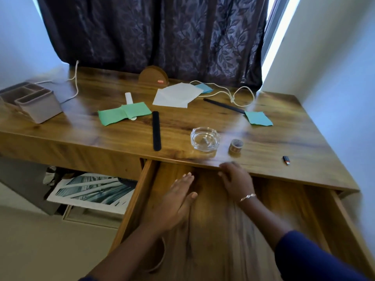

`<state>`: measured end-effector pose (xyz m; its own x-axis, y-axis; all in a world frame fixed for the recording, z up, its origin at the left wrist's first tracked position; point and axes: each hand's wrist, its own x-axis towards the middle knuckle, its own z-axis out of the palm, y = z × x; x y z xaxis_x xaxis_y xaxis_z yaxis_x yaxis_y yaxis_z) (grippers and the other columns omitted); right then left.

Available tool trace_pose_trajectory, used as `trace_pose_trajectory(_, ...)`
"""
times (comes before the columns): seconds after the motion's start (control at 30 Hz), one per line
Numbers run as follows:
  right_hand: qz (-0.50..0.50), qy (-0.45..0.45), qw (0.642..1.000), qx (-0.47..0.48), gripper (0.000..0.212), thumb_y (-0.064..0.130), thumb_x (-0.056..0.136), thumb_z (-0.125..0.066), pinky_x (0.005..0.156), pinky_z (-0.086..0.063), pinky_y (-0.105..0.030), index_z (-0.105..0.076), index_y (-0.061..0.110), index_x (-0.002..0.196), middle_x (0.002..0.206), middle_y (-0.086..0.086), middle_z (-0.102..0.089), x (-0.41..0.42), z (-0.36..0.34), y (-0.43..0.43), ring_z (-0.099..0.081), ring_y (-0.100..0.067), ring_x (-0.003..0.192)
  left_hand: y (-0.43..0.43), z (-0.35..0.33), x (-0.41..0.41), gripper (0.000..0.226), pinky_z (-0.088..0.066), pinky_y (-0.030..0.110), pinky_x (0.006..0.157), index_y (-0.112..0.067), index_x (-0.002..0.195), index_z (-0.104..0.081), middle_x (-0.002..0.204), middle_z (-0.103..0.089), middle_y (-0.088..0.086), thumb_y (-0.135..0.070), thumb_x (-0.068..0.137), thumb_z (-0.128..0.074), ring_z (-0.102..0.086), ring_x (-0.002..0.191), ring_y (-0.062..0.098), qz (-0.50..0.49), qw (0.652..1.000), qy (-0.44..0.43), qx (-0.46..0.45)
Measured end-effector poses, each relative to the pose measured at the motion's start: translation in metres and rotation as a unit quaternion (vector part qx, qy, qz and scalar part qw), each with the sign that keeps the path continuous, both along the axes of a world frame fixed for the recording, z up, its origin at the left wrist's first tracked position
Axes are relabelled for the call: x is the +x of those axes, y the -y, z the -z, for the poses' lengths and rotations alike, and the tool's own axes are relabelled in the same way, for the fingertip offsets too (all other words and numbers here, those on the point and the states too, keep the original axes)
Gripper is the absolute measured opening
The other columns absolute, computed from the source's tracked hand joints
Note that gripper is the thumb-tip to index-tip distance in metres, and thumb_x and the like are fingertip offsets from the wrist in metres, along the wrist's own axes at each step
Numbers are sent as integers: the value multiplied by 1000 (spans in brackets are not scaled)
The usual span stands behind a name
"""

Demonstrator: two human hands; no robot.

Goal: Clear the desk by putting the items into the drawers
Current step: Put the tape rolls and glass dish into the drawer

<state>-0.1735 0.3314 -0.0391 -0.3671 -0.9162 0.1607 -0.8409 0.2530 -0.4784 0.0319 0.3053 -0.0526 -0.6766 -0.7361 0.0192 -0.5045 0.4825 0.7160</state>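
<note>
Wide wooden drawer (274, 199) standing pulled out, interior bare. Left hand (174, 201) hovering flat over drawer, fingers extended, holding nothing. Right hand (236, 180) reaching toward desk front edge (263, 169), fingers loosely curled, empty. Small round brown tape roll (235, 147) and clear glass ashtray (205, 138) sitting just beyond right fingertips, up and forward; right hand nearer. Black flat stick (156, 130) lying lengthwise, left of ashtray, nearer left hand.
</note>
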Motion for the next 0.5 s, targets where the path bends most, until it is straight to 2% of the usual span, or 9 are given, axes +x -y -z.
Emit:
trace_pose_trajectory(0.07, 28, -23, 999, -4, 27, 7, 84, -59, 89, -44, -37, -61, 4, 111, 121, -14, -57, -29, -14, 20, -56, -35, 106, 6, -6, -17, 59, 1, 18, 110, -25, 147, -12, 152, -7, -15, -50, 96, -27, 5, 131, -7, 15, 998, 51, -33)
trace_pose_trajectory(0.1, 30, -41, 999, 11, 32, 6, 84, -57, 91, -43, -36, -58, 4, 116, 128, -14, -52, -41, -19, 32, -53, -35, 111, 9, -7, -25, 60, 2, 17, 110, -24, 148, -9, 153, -3, -15, -48, 96, -27, 7, 131, -7, 17, 996, 74, -47)
trace_pose_trajectory(0.17, 14, -87, 993, 80, 45, 7, 86, -53, 99, -37, -35, -45, 7, 130, 144, -14, -34, -59, -23, 54, -43, -34, 125, 13, -1, -33, 68, 4, 23, 113, -23, 148, -5, 155, 3, -10, -56, 91, -20, 9, 138, 0, 21, 989, 124, -74)
trace_pose_trajectory(0.23, -5, -119, 981, 153, 56, 12, 89, -51, 107, -30, -36, -28, 10, 140, 153, -14, -15, -69, -21, 71, -29, -32, 136, 15, 7, -34, 85, 7, 27, 114, -22, 149, -1, 157, 6, -4, -72, 79, 0, 13, 139, 4, 27, 983, 160, -88)
trace_pose_trajectory(0.27, -8, -118, 978, 171, 56, 16, 91, -49, 108, -29, -36, -25, 11, 141, 153, -14, -12, -73, -19, 78, -27, -32, 137, 14, 11, -31, 98, 8, 26, 113, -22, 149, 0, 157, 7, -4, -78, 69, 12, 15, 137, 2, 29, 981, 167, -93)
trace_pose_trajectory(0.37, -1, -116, 979, 168, 42, 22, 95, -42, 104, -32, -35, -36, 12, 135, 146, -14, -29, -78, -9, 88, -38, -35, 128, 12, 18, -18, 120, 12, 25, 110, -21, 149, 0, 157, 8, -3, -81, 49, 31, 18, 132, 1, 33, 977, 188, -95)
trace_pose_trajectory(0.5, 10, -99, 986, 135, 40, 14, 91, -47, 94, -39, -38, -45, 8, 130, 131, -19, -42, -81, -6, 82, -49, -39, 114, 12, 22, 2, 120, 11, 24, 111, -18, 149, -3, 157, 4, 1, -81, 51, 30, 18, 133, 2, 25, 977, 193, -89)
